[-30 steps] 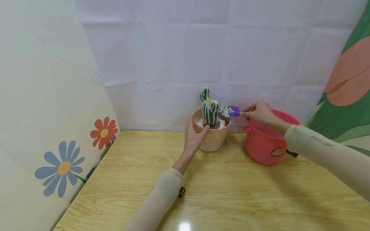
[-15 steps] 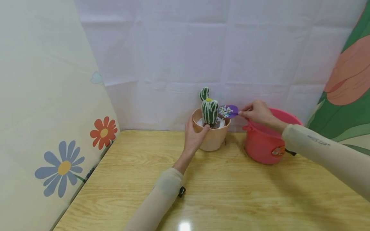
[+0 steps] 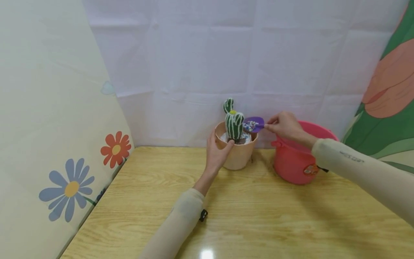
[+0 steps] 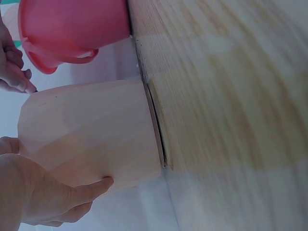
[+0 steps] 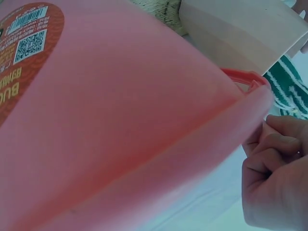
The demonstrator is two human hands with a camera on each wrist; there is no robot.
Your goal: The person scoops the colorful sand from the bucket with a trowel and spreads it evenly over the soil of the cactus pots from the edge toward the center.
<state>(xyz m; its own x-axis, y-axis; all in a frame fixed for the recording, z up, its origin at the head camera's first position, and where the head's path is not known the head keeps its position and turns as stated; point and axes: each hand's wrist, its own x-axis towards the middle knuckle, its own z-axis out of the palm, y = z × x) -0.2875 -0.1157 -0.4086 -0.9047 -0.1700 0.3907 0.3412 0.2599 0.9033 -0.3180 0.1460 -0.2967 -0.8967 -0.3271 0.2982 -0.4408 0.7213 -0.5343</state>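
My left hand [image 3: 217, 149] grips a peach plant pot [image 3: 239, 158], its thumb at the front rim and its fingers along the left side. In the pot stands a green cactus [image 3: 233, 127] with white stripes, knitted in look, above white filling. The right hand [image 3: 286, 126] pinches the handle of a small purple scoop [image 3: 258, 121]. Small multicoloured pebbles [image 3: 250, 125] lie in the scoop, and some lie on the filling below it. The scoop's tip is over the pot's right rim, close to the cactus. In the right wrist view, the bucket hides the scoop.
A pink-red bucket [image 3: 292, 165] stands on the wooden table [image 3: 258, 208] to the right of the pot, under my right forearm. Behind hangs a white cloth [image 3: 181, 64]. A flower-printed panel [image 3: 42, 118] borders the left side. A black strap piece [image 3: 203, 215] shows by my left sleeve.
My right hand has moved slightly left with the scoop and tipped it. Fewer pebbles are in the scoop, and coloured ones now show in the pot. My left hand stays on the pot.
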